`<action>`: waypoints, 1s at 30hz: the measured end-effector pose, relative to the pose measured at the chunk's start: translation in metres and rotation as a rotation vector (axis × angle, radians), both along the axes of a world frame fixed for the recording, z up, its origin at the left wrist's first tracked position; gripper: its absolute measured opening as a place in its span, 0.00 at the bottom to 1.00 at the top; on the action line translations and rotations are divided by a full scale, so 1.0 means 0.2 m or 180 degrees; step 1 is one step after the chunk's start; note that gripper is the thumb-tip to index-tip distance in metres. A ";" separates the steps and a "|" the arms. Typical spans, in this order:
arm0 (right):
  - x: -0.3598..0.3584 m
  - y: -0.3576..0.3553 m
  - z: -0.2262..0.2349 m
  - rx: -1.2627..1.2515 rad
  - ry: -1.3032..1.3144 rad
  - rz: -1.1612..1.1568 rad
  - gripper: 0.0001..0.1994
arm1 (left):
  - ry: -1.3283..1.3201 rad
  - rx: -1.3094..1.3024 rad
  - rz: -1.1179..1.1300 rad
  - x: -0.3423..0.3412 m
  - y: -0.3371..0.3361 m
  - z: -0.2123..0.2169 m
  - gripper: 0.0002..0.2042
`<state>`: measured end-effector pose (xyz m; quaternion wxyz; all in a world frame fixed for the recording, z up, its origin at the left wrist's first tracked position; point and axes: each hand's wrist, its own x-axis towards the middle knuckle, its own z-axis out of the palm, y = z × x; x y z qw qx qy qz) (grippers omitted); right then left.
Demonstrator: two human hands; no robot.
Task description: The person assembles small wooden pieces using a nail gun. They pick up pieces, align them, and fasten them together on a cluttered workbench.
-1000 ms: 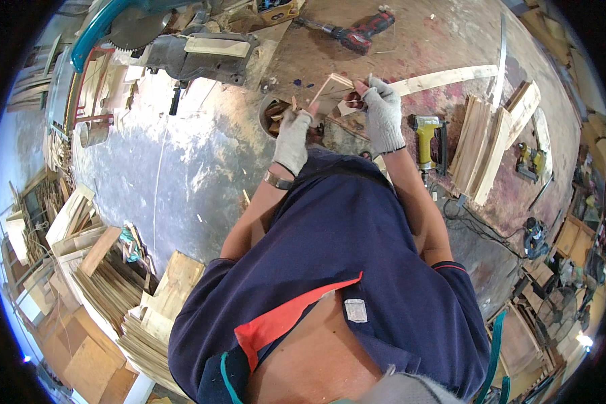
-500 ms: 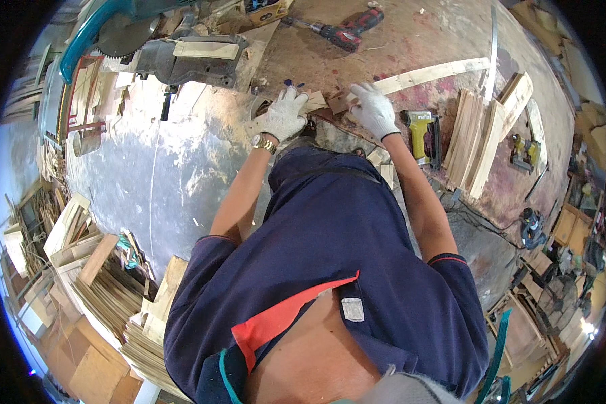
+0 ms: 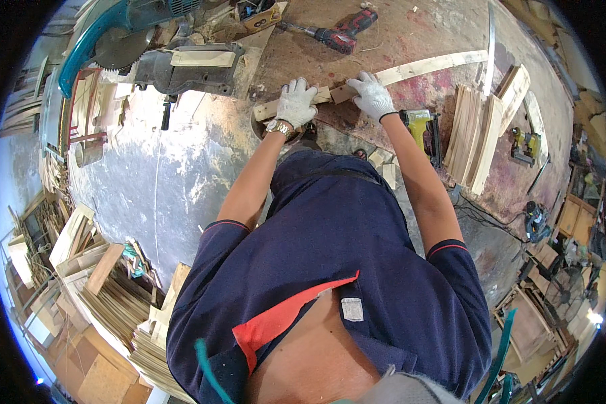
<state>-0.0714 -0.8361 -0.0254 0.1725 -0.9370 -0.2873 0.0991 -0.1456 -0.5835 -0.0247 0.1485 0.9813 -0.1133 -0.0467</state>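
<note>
My left hand point(image 3: 296, 103), in a white knitted glove, grips a short pale wooden strip point(image 3: 268, 110) near the table's near edge. Its fingers reach over the strip's far side. My gloved right hand point(image 3: 373, 97) is closed over a long pale wooden strip point(image 3: 432, 70) that runs off to the right. A darker brown wooden end point(image 3: 341, 93) shows between the hands, meeting the left piece end to end. The palms hide parts of both pieces. Right of my right hand stands a yellow-green nail gun point(image 3: 419, 131).
A red and black cordless drill point(image 3: 337, 39) lies at the back. A mitre saw point(image 3: 122, 47) with a bare blade stands far left. Stacked wooden strips point(image 3: 463, 135) and a second yellow tool point(image 3: 525, 146) lie to the right. Scrap wood point(image 3: 118, 296) piles up at lower left.
My left hand has slid a little right along its strip, uncovering the strip's left end. My right hand has shifted slightly up and farther away.
</note>
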 end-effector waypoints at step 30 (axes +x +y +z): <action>-0.01 0.04 0.01 -0.0213 -0.0102 -0.0308 0.23 | -0.0179 -0.0412 0.0410 0.03 -0.21 -0.13 0.26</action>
